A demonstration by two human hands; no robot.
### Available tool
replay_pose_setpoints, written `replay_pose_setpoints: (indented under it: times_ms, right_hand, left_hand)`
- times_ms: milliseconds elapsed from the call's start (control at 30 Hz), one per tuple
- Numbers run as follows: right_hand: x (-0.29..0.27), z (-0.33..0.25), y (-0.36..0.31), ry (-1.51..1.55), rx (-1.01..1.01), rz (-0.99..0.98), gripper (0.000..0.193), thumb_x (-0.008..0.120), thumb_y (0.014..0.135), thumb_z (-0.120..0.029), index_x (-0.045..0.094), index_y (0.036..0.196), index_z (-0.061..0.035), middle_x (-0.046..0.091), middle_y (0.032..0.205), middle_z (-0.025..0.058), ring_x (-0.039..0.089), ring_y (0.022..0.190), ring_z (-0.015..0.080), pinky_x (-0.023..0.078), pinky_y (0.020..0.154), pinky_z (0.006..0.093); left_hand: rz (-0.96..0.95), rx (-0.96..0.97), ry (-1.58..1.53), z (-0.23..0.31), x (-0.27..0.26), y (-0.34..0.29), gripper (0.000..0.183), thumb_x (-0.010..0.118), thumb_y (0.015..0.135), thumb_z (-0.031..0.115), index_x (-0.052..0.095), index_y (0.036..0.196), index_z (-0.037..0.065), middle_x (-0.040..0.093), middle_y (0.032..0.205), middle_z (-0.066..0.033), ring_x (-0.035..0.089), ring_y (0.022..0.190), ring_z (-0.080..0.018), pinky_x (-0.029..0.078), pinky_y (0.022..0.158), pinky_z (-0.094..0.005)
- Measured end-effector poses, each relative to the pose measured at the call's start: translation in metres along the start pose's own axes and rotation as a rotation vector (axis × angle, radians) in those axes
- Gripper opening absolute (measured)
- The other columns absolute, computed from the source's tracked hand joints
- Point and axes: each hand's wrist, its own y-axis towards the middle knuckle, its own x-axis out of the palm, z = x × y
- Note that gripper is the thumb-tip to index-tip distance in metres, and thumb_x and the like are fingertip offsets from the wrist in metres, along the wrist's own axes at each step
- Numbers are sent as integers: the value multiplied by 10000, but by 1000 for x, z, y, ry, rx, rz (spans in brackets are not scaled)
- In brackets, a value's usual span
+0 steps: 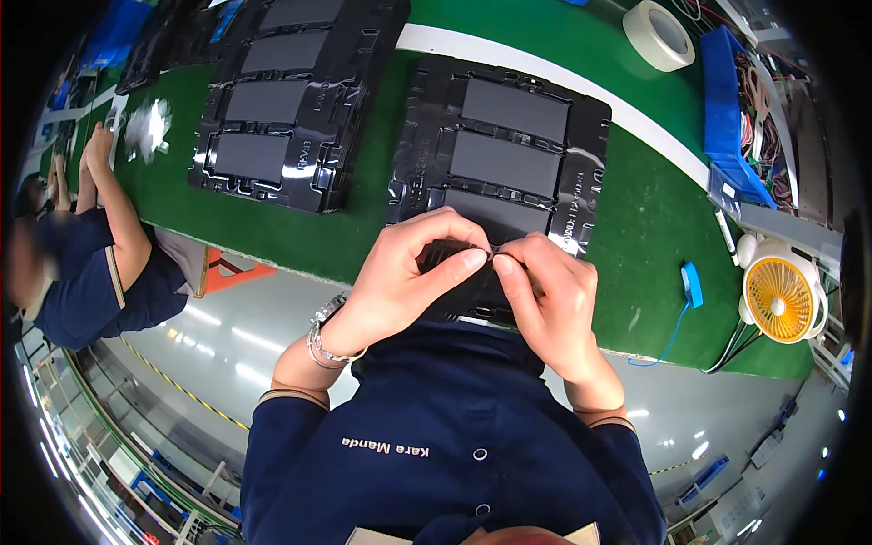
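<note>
A dark flat panel (459,282), smooth and thin, is held close over the near edge of the green mat (636,227). The left hand (409,272) pinches its top edge with curled fingers; the right hand (545,291) pinches the same spot, thumbs meeting. Behind lies a glossy black moulded tray (509,154), another tray (291,100) further left

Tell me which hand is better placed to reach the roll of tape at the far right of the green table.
Probably the right hand. It is on the same side as the roll of tape; the left hand would need to cross over. Both hands' fingers pinch a small dark piece now.
</note>
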Motion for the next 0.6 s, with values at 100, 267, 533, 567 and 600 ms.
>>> replay_pose_setpoints:
  times_ms: [100,267,533,567,600]
  right_hand:
    - [1,1,2,-23,-22,-1,70,680,831,-52,624,807,-18,590,684,69,577,500,218,433,458,323]
    - [2,3,2,-47,-53,-7,87,693,818,-54,618,782,-30,577,666,57,563,481,206,421,440,316]
    - [4,13,-1,-68,-204,48,129,717,760,-54,603,701,-40,532,582,35,515,435,179,387,407,303]
    - [3,14,-2,-43,-203,50,129,714,758,-50,601,696,-40,528,578,32,512,434,172,383,406,296]
    - [0,15,-4,-21,-198,52,130,710,757,-46,598,690,-40,524,573,30,508,433,164,378,406,290]
  left_hand:
    - [3,-16,9,1,-1,-1,128,657,892,120,643,941,2,595,831,-15,524,720,-70,407,618,-229]
    - [22,11,23,2,1,-2,122,663,886,110,646,944,3,609,839,-24,550,722,-78,431,615,-233]
    - [13,-48,17,2,3,-8,128,651,894,123,647,954,10,639,866,-43,586,740,-93,460,648,-232]
    - [20,-88,-3,1,3,-9,128,649,895,126,648,956,13,644,872,-45,590,746,-94,461,654,-232]
    - [25,-130,-26,0,3,-10,128,648,897,129,649,958,16,648,878,-47,594,752,-95,462,661,-232]
